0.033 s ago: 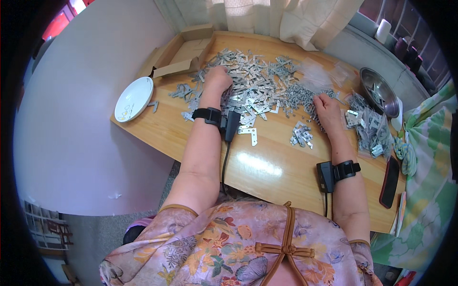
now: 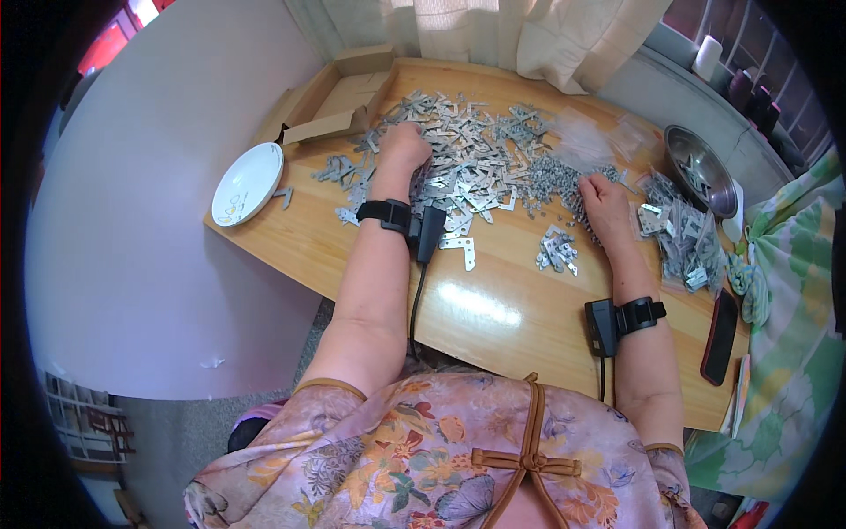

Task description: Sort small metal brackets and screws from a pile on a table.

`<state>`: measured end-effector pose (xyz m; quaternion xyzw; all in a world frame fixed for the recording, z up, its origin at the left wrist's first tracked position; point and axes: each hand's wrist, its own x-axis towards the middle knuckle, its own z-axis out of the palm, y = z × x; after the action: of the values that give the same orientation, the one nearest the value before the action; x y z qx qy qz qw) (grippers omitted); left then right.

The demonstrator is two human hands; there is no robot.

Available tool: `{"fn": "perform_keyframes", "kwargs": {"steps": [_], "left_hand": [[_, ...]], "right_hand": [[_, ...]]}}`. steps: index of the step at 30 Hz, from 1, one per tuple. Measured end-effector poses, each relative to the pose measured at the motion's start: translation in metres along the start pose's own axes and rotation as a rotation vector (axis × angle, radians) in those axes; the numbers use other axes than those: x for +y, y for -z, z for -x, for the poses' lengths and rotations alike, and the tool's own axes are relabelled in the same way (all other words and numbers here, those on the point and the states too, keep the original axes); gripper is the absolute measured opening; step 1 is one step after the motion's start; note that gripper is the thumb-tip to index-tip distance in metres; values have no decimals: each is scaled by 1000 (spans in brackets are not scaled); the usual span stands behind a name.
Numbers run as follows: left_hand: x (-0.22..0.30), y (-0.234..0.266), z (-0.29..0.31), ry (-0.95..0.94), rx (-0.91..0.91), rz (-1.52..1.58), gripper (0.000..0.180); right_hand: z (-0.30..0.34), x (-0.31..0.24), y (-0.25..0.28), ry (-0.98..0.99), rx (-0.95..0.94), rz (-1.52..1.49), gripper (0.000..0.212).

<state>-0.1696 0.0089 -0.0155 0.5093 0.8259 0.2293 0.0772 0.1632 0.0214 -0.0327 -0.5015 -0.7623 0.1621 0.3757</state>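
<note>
My left hand (image 2: 404, 146) rests at the left side of a wide pile of flat silver metal brackets (image 2: 480, 145), many of them L-shaped with holes. Its fingers are curled down and closed, and whatever they hold is hidden. On the right, my right hand (image 2: 606, 210) is bent over the edge of a heap of small grey metal fasteners (image 2: 551, 179). Thumb and fingers press together there; I cannot make out what is in them. Between the hands, closer to me, lies a small separate cluster of metal pieces (image 2: 557, 250).
An open cardboard box (image 2: 330, 122) and a tilted white plate (image 2: 249, 185) stand at the left. Clear plastic bags (image 2: 586, 139), a steel bowl (image 2: 714, 176), bagged metal parts (image 2: 692, 242) and a dark phone (image 2: 720, 337) occupy the right. Cables hang from both wrist devices.
</note>
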Motion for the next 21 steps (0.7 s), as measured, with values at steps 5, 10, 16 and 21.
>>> {"fn": "perform_keyframes", "kwargs": {"steps": [5, 10, 16, 21], "left_hand": [[15, -11, 3, -105, 49, -47, 28], [13, -20, -1, -118, 35, 27, 28], [18, -16, 3, -108, 14, 48, 33], [31, -6, 13, -170, -116, 175, 39]], "right_hand": [[1, 0, 1, -4, 5, 0, 29], [1, -2, 1, -17, 1, -17, 28], [2, -7, 2, -22, 11, -30, 27], [2, -6, 4, -3, 30, -29, 26]]}}
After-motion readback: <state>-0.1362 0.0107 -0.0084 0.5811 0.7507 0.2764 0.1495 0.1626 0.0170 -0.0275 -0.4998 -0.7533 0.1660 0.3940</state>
